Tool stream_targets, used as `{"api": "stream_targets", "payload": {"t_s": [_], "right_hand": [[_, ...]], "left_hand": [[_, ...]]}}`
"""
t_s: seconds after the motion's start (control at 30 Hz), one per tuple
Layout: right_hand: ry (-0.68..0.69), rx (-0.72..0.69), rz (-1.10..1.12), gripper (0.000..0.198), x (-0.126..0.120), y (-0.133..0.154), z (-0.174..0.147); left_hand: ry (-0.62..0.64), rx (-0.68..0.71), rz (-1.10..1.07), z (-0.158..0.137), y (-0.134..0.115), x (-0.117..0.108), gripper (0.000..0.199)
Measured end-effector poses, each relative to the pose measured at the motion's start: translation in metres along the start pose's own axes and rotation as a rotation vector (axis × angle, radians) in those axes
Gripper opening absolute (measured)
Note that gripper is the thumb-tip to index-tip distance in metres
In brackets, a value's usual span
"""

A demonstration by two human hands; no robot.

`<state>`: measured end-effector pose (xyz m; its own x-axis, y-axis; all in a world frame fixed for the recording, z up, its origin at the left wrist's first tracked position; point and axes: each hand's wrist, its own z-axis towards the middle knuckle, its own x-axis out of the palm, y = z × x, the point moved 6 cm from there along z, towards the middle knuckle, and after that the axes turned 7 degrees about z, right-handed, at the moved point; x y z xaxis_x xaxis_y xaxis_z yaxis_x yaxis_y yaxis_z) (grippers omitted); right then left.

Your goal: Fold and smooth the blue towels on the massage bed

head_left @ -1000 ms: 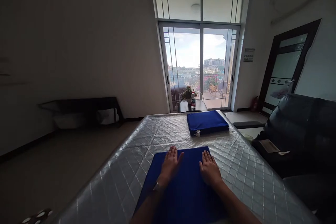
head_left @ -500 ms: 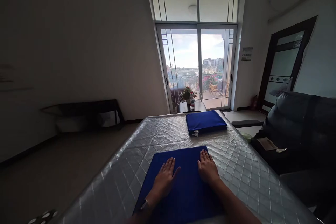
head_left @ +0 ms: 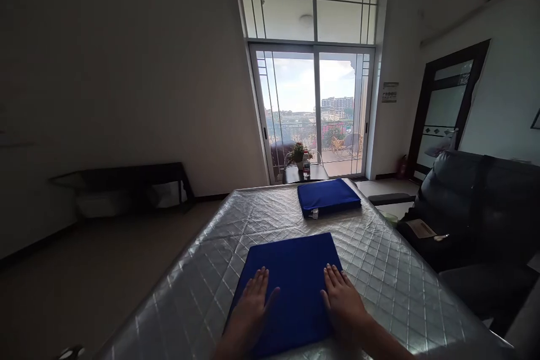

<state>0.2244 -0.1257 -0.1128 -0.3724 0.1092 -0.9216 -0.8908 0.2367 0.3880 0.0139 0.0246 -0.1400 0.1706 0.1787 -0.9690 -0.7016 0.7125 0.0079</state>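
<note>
A flat blue rectangle of folded cloth point(head_left: 295, 287) lies in front of me on the silver quilted table cover point(head_left: 198, 287). My left hand point(head_left: 252, 304) rests palm down near its left edge, fingers stretched out and thumb apart. On the right edge of the cloth lies my right hand point(head_left: 342, 298), also flat with its fingers extended. Farther off, a second folded blue cloth point(head_left: 329, 197), thicker and with a small white label at its near corner, sits by the far edge of the cover. Neither hand touches it.
A dark armchair point(head_left: 459, 208) with a brown card on its seat stands at the right. Beyond the far edge, a small table point(head_left: 291, 175) holds a potted plant point(head_left: 298, 153) and a bottle point(head_left: 306, 166), before glass sliding doors point(head_left: 291, 90). A low dark bench point(head_left: 130, 177) is at left.
Both hands have slid toward me along the blue cloth, staying flat near its two sides. The camera view has shifted slightly. The farther cloth lies where it was.
</note>
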Motion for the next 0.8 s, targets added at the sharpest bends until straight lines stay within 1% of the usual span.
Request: {"api": "stream_targets", "payload": {"t_s": [0.1, 0.17, 0.2, 0.23, 0.27, 0.3, 0.33, 0.37, 0.4, 0.47, 0.53, 0.6, 0.63, 0.67, 0.7, 0.73, 0.8], "right_hand": [[0.006, 0.055, 0.031, 0.064, 0.009, -0.008, -0.034], [-0.007, 0.060, 0.058, 0.064, 0.012, -0.012, -0.044], [-0.006, 0.056, 0.066, 0.063, 0.012, -0.012, -0.046], [0.004, 0.052, 0.070, 0.063, 0.011, -0.013, -0.047], [0.016, 0.054, 0.070, 0.063, 0.010, -0.012, -0.047], [0.024, 0.059, 0.070, 0.063, 0.009, -0.012, -0.047], [0.026, 0.065, 0.070, 0.064, 0.007, -0.011, -0.047], [0.022, 0.071, 0.073, 0.065, 0.005, -0.010, -0.047], [0.018, 0.074, 0.078, 0.066, 0.004, -0.009, -0.048], [0.011, 0.075, 0.085, 0.066, 0.006, -0.007, -0.048], [0.003, 0.078, 0.079, 0.066, 0.009, -0.007, -0.047], [-0.016, 0.080, 0.054, 0.065, 0.009, -0.009, -0.046], [-0.042, 0.072, 0.034, 0.064, 0.004, -0.010, -0.046], [-0.092, 0.052, 0.010, 0.063, -0.005, -0.013, -0.047], [-0.169, 0.020, -0.012, 0.062, -0.020, -0.015, -0.051], [-0.273, -0.025, -0.030, 0.060, -0.041, -0.018, -0.057], [-0.532, -0.142, -0.049, 0.058, -0.092, -0.028, -0.080]], "left_hand": [[-0.010, 0.172, -0.063, 0.009, -0.078, -0.006, 0.066], [-0.007, 0.347, -0.101, 0.011, -0.130, -0.008, 0.066], [-0.007, 0.429, -0.116, 0.010, -0.149, -0.009, 0.066], [-0.008, 0.492, -0.127, 0.008, -0.161, -0.008, 0.066], [-0.012, 0.530, -0.134, 0.006, -0.166, -0.007, 0.066], [-0.015, 0.539, -0.135, 0.004, -0.163, -0.004, 0.066], [-0.016, 0.520, -0.129, 0.002, -0.152, 0.000, 0.066], [-0.014, 0.476, -0.116, 0.000, -0.135, 0.006, 0.065], [-0.006, 0.415, -0.099, -0.004, -0.113, 0.012, 0.065], [0.026, 0.262, -0.065, -0.013, -0.057, 0.024, 0.064], [0.053, 0.092, -0.050, -0.026, 0.004, 0.030, 0.062], [0.083, -0.061, -0.056, -0.038, 0.060, 0.027, 0.062], [0.099, -0.126, -0.064, -0.042, 0.083, 0.023, 0.064], [0.111, -0.185, -0.073, -0.043, 0.104, 0.017, 0.066], [0.116, -0.235, -0.082, -0.041, 0.120, 0.009, 0.070], [0.107, -0.279, -0.093, -0.036, 0.134, 0.001, 0.073], [0.059, -0.353, -0.116, -0.019, 0.153, -0.017, 0.079]]}}
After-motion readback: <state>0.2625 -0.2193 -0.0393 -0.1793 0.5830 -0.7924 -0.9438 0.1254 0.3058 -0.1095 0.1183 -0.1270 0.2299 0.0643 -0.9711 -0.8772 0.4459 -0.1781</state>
